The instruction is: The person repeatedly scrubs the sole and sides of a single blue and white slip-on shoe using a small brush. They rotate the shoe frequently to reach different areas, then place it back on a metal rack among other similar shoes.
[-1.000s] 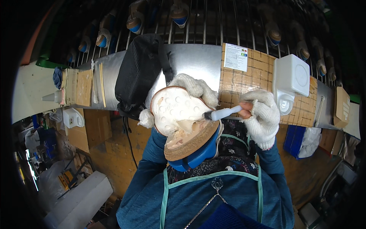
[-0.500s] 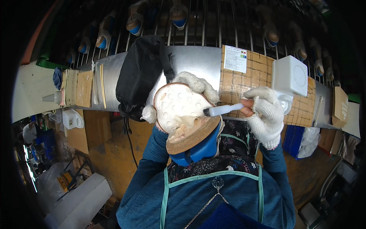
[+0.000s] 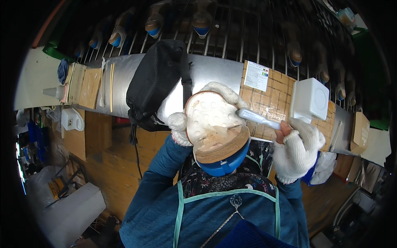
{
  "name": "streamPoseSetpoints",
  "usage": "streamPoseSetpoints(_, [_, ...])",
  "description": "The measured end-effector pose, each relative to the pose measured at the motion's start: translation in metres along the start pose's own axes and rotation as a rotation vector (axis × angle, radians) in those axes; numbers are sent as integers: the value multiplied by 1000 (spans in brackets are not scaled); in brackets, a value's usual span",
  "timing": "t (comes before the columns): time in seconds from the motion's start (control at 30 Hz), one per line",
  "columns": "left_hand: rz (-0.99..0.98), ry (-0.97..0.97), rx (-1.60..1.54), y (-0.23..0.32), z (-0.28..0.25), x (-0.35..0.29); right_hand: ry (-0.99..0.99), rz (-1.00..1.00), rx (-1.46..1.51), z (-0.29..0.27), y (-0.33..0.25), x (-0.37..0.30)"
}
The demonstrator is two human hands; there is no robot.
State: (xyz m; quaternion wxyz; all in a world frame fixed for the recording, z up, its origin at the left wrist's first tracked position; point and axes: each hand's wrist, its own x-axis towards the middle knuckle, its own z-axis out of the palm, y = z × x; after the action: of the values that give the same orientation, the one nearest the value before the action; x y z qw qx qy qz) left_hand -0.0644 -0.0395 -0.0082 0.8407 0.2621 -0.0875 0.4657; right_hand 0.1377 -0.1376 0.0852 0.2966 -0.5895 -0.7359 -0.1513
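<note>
My left hand (image 3: 178, 125), in a white knit glove, grips an upturned unfinished shoe (image 3: 211, 120) from its left and far sides. The shoe's underside faces up: a white, smeared surface with round dimples, a tan wedge heel at the near end, and blue below that. In my gloved right hand (image 3: 300, 149), bare fingertips pinch a brush (image 3: 258, 119) with a pale translucent handle. The brush's tip is at the right edge of the white underside; its bristles are hardly visible, so contact is unclear.
Behind the metal bench (image 3: 215, 66) stands a rack of rods (image 3: 244, 37) with several similar blue-ended shoes. A black mesh bag (image 3: 155, 78) lies left of my hands. On the right are a cardboard sheet (image 3: 264, 103), a paper label (image 3: 256, 76) and a white plastic container (image 3: 310, 99).
The brush has moved from the middle of the underside to its right edge, and my right hand has shifted right and nearer. The shoe is turned slightly, still in my left hand.
</note>
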Motion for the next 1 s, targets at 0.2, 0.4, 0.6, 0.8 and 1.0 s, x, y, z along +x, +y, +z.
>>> streamPoseSetpoints(0.2, [-29, 130, 119, 4, 7, -3, -13, 22, 45, -11, -8, 4])
streamPoseSetpoints(0.4, [-162, 379, 169, 12, 16, -17, -23, 40, -97, -15, -12, 6])
streamPoseSetpoints(0.6, [-186, 404, 130, 9, 12, -19, 20, 0, -32, -18, -13, 5])
streamPoseSetpoints(0.8, [-176, 283, 87, 4, 4, -10, 58, -25, -64, -14, -11, 12])
streamPoseSetpoints(1.0, [-298, 499, 262, 6, 12, -20, 59, -129, 1, 0, -4, 27])
